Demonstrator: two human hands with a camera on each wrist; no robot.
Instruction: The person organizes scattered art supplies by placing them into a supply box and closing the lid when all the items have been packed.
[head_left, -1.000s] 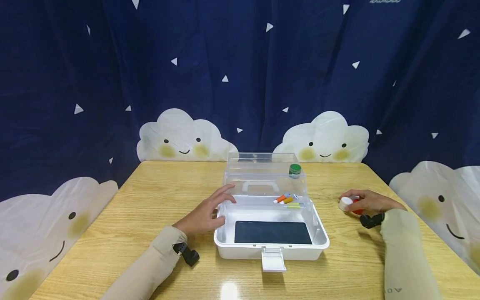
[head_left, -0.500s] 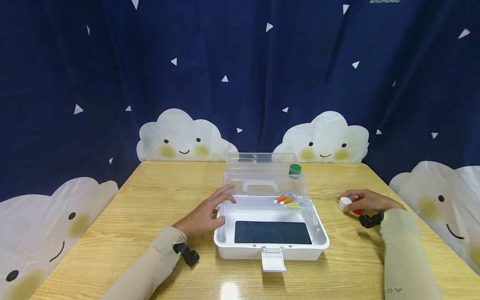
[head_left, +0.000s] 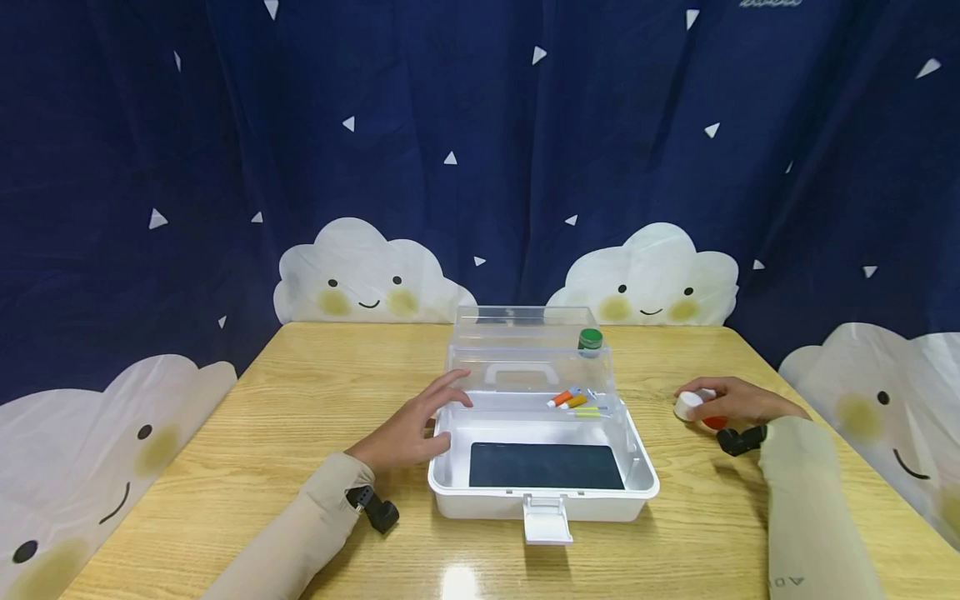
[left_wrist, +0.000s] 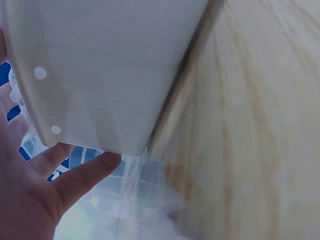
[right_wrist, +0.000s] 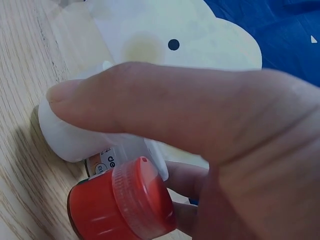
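My left hand rests with spread fingers at the left side of a white plastic box with a raised clear lid. In the left wrist view, the thumb of that hand touches the edge of the box's white wall. On the right, my right hand holds a small white jar, its thumb pressed along the jar. Beside the white jar is a red jar, partly under the hand in the head view. Printed lettering shows behind the red jar.
A dark rectangle covers part of the box's floor. Orange and yellow tubes lie in a clear tray. A green-lidded jar is seen at the lid's right end. The box's latch hangs down in front.
My right hand has shifted very slightly left with the white jar, and more of the red jar shows below the hand. The left hand and the box stay put.
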